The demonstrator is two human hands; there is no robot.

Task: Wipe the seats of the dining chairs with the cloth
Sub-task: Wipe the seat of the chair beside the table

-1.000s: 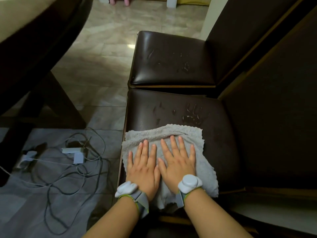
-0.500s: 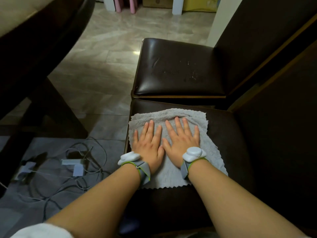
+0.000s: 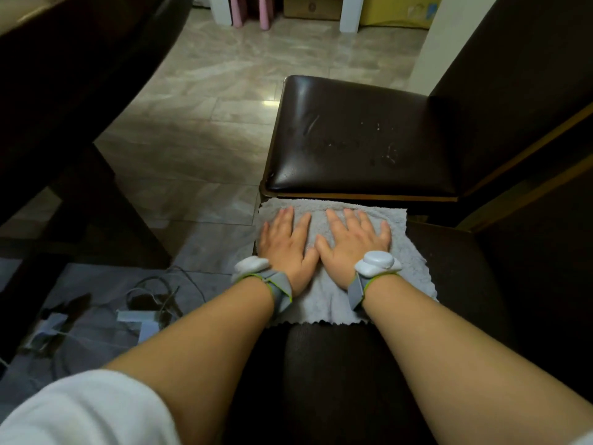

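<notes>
A grey fluffy cloth (image 3: pixel 409 271) lies flat on the far part of the near dark leather chair seat (image 3: pixel 455 284). My left hand (image 3: pixel 287 245) and my right hand (image 3: pixel 353 242) press side by side on the cloth with straight fingers, fingertips near the seat's far edge. Both wrists carry white and grey bands. Just beyond stands a second dark leather chair seat (image 3: pixel 353 139), with smears and light specks on its surface.
The dark dining table (image 3: pixel 64 75) and its leg fill the left side. Tangled cables and a white adapter (image 3: pixel 141 316) lie on a grey mat at lower left. Chair backs (image 3: pixel 529 91) rise at the right. Pink stool legs (image 3: pixel 250 11) stand far back on the tiled floor.
Both hands have pushed the cloth away from me across the near seat, from its near edge to its far edge. The handprint marks on the seat are now covered.
</notes>
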